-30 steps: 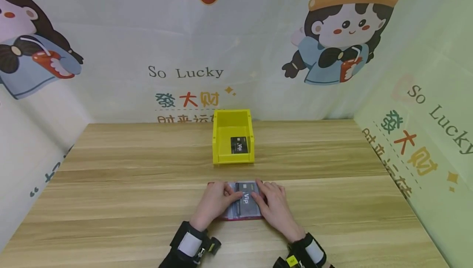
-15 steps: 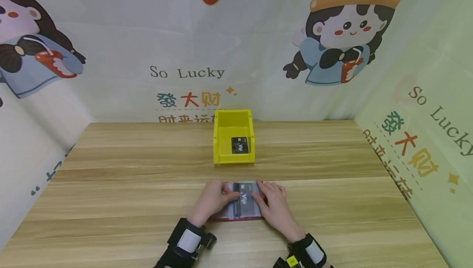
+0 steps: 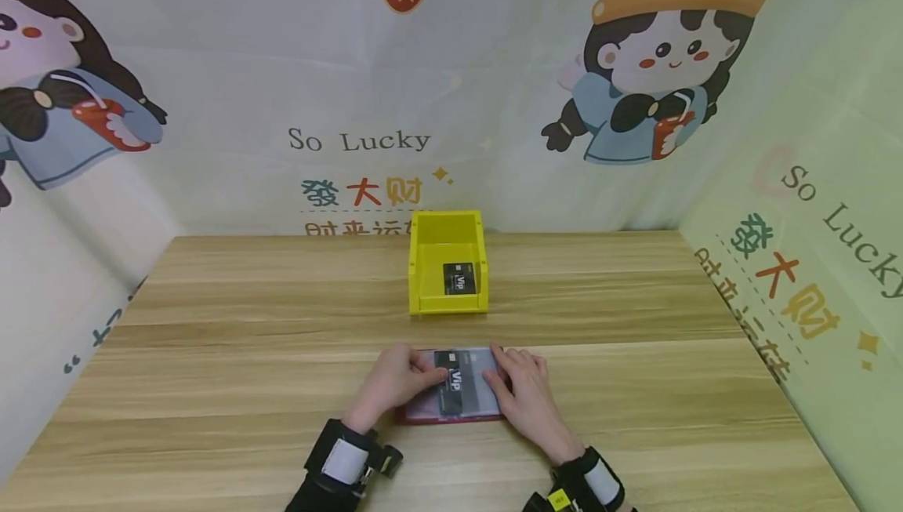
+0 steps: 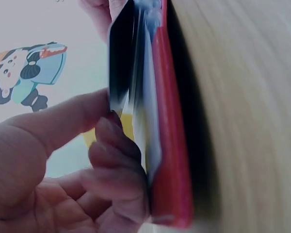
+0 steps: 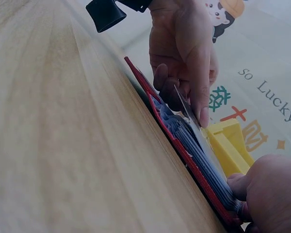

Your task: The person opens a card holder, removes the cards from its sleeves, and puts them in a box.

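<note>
Black card (image 3: 448, 394) with "Vip" lettering lies flat across an open card holder (image 3: 488, 408), directly to the right of the left hand's (image 3: 395, 379) fingertips and touching them. Long axis runs from the near edge of the holder to the far edge; lettering reads along that same line. Key relation, as I judge it: card against clear sleeve (image 3: 474, 367). Left strip of the card shows dark and bare, right strip looks greyed under plastic, so sideways travel, square to the long axis, seems to be what matters. Left hand is the nearer. Its thumb sits on the card's upper face, other fingers curled below; left wrist view shows the card's left edge pinched between them, over the red cover (image 4: 172, 131). Left forearm slants in from lower left. Right hand (image 3: 525, 386) comes from lower right and grips the holder's right edge, thumb on the sleeves, other fingers at the far right side; probably an anchor. Beyond the holder, apart from it, yellow bin (image 3: 444, 227) on the wooden table (image 3: 247, 355), second card (image 3: 459, 279) inside.
</note>
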{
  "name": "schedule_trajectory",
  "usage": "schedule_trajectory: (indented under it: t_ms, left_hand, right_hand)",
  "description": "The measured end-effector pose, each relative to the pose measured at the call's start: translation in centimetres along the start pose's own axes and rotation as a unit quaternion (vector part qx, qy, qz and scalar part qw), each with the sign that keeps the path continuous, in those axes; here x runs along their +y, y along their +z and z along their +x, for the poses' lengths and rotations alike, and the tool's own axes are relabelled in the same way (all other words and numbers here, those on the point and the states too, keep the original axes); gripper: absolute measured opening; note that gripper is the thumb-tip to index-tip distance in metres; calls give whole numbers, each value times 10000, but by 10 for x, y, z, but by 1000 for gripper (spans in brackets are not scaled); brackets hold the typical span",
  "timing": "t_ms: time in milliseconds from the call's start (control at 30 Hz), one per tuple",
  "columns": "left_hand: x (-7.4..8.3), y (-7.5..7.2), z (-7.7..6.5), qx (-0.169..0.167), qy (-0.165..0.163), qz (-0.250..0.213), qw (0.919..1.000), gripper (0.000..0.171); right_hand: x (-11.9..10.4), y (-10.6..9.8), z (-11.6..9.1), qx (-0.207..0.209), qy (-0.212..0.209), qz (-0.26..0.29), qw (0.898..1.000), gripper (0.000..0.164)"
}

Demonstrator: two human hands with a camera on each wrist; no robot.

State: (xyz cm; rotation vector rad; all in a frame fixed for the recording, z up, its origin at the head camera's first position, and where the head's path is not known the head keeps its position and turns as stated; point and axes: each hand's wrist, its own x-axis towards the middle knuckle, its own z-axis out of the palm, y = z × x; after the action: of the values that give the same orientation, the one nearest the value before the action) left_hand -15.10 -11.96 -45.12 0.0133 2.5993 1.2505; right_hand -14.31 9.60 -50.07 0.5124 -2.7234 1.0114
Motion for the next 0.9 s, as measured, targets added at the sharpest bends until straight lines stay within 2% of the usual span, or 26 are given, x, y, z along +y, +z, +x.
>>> schedule_trajectory:
  t_ms: [133, 267, 433, 567, 733, 900]
  left_hand:
    - [-4, -3, 1, -91, -91, -343, 9993, 20]
    - [-9, -5, 2, -234, -135, -893, 9956, 19]
    - [-18, -7, 2, -409, 10, -1702, 9846, 22]
    - [-20, -8, -2, -397, 45, -2129, 9763, 24]
    - [-20, -9, -4, -314, -100, -2350, 9714, 25]
    - [-20, -9, -4, -157, -335, -2189, 9750, 28]
  right_hand:
    - [0, 0, 0, 11, -1, 15, 10000, 41]
    - [0, -1, 0, 10, 6, -2, 10000, 41]
    - [-1, -1, 0, 12, 7, -27, 10000, 41]
    - [-2, -1, -1, -2, 27, -35, 10000, 41]
    - [-1, -1, 0, 36, -8, -20, 10000, 40]
    - [1, 0, 0, 71, -68, -32, 9999, 41]
